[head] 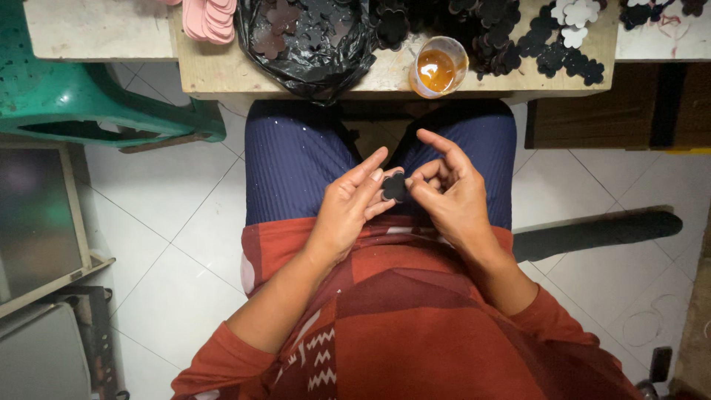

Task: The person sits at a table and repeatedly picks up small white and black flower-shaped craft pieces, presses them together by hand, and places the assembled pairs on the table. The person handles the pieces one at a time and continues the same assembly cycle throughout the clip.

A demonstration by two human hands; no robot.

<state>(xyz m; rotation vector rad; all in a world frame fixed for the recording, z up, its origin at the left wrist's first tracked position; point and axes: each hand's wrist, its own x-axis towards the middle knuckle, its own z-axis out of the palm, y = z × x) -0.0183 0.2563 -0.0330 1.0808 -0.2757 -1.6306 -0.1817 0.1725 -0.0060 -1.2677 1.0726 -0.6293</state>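
Black flower-shaped cutout [395, 187]: pinched between fingertips of left hand [348, 211] and right hand [452, 194], above the lap. Wooden desk [222, 70] beyond the knees: plastic cup of amber glue [437, 68], black bag [307, 41] of cutouts, pink cutouts [209, 18], white cutouts [574, 16]. Green chair [81, 100] at left.

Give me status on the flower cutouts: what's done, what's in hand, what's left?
Done: hard to count; loose black flower cutouts lie spread on the wooden bench, beside a few white ones and a pink stack. In hand: the left hand and right hand pinch one black flower piece over the lap. Left: the black bag holds more pieces, and the cup of amber liquid stands open.
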